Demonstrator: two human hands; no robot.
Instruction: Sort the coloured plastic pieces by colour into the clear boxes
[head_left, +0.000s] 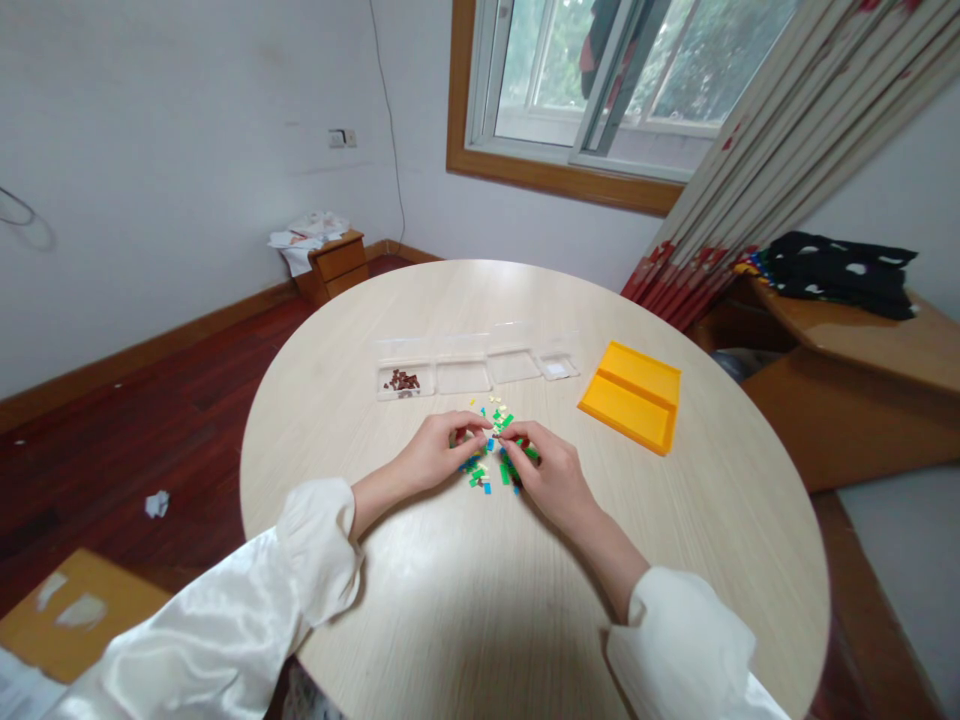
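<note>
A small pile of tiny bricks (491,465), green, blue, yellow and white, lies in the middle of the round wooden table (465,600). My left hand (439,452) rests on the left side of the pile with its fingers curled and pinched over some pieces. My right hand (547,478) rests on the right side, fingers also curled and pinched at a small piece I cannot name. The fingertips of both hands nearly meet above the pile. Both sleeves are white.
Behind the pile stands a row of clear plastic boxes (465,372); the leftmost one (405,380) holds brown pieces. An orange tray (634,397) lies at the right. Off the table are a wooden bench with dark cloth (844,270), a curtain, and a small cabinet (334,265).
</note>
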